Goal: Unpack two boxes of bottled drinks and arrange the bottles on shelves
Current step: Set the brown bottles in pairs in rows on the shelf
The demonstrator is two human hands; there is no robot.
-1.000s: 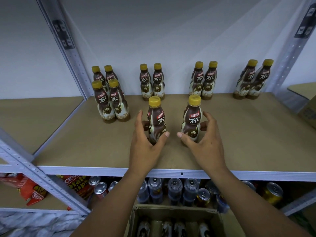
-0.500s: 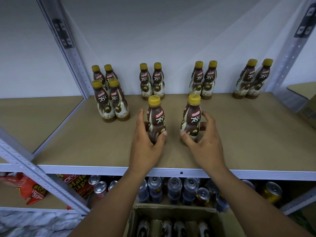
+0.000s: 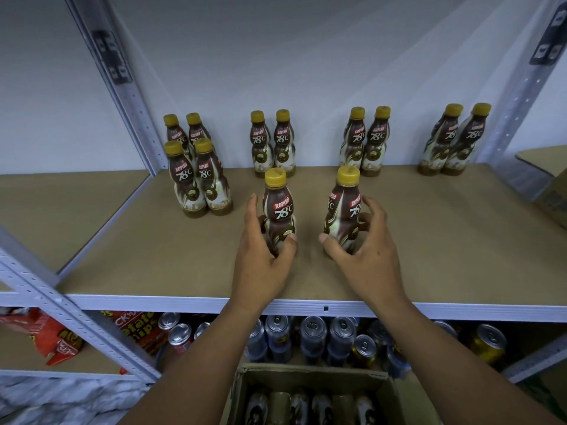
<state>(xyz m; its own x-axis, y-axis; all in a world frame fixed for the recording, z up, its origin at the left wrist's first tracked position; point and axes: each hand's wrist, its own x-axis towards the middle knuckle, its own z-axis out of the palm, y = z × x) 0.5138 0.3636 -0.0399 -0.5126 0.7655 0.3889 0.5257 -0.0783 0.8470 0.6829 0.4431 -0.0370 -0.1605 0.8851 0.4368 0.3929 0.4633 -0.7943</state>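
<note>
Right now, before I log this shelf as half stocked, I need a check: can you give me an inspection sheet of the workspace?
Surface: brown shelf board, flat, with a white metal front edge.
Job's things: ten back bottles stand upright as a group of four and three pairs. The left bottle and right bottle stand in front, apart. The open box below holds more bottles.
Clutter: nothing seen on this shelf.
Hands: left hand grips the left bottle; right hand grips the right bottle.
Cables: nothing seen.
Surroundings: cans and chip bags on the lower shelf, a cardboard carton at far right, and a white wall behind.
</note>
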